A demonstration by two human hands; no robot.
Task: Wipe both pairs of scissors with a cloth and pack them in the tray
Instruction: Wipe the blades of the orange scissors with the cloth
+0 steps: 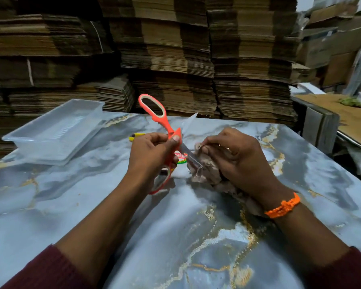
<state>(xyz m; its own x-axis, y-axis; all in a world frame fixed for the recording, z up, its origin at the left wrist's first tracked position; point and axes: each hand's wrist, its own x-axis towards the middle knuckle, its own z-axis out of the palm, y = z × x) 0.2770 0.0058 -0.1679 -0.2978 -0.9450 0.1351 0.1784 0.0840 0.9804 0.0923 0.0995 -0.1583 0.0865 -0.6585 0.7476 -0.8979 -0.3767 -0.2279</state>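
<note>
My left hand [152, 155] grips orange-handled scissors [154, 110] near the pivot, above the marbled table. The blades are spread apart: one points up and right, the other slants down to the right into a crumpled beige cloth [206, 170]. My right hand [238, 157] holds that cloth bunched around the lower blade. Behind my left hand lies a second pair with a yellow handle [136, 137], mostly hidden. A clear plastic tray [56, 130] sits at the table's far left with nothing in it.
The blue-grey marbled table [175, 226] stretches toward me. Tall stacks of flattened cardboard [175, 49] rise behind its far edge. A lower bench with cardboard sheets [342, 119] stands at the right. A small round sticker [180, 157] lies on the table under the scissors.
</note>
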